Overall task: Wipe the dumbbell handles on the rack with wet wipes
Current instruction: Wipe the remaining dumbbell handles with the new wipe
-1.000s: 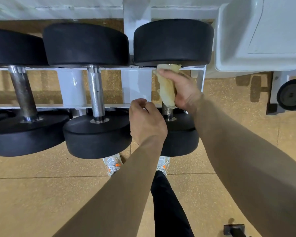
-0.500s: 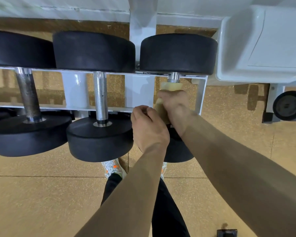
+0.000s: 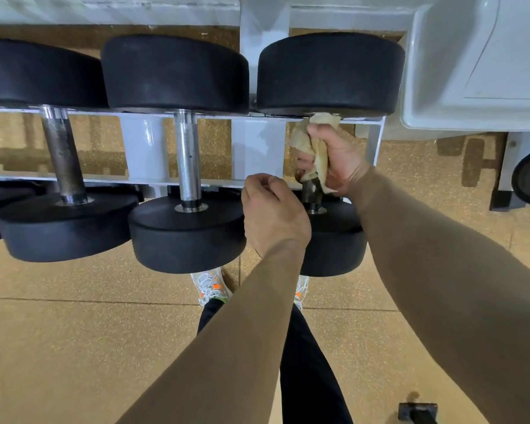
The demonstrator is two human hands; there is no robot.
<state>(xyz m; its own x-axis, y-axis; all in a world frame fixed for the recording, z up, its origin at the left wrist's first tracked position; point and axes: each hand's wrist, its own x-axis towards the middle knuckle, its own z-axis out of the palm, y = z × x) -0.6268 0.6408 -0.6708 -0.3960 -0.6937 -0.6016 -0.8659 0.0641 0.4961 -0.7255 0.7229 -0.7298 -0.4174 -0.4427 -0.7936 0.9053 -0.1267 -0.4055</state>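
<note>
Left hand [image 3: 273, 218]: fingers curled into a loose fist, nothing seen in them. Just right of it, right hand [image 3: 338, 160]: fingers wrapped round a crumpled yellowish wet wipe [image 3: 317, 154] and the dark metal handle [image 3: 312, 191] of the rightmost black round-headed dumbbell [image 3: 331, 75]. Bare handle shows below those fingers. Beyond the knuckles, the wipe's top edge touches the far head. White metal rack [image 3: 257, 142] upright stands left of the fingers.

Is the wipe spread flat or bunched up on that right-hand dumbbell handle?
Bunched. The wet wipe is crumpled round the dumbbell handle, gripped in the right hand; loose folds stick out above it.
</note>
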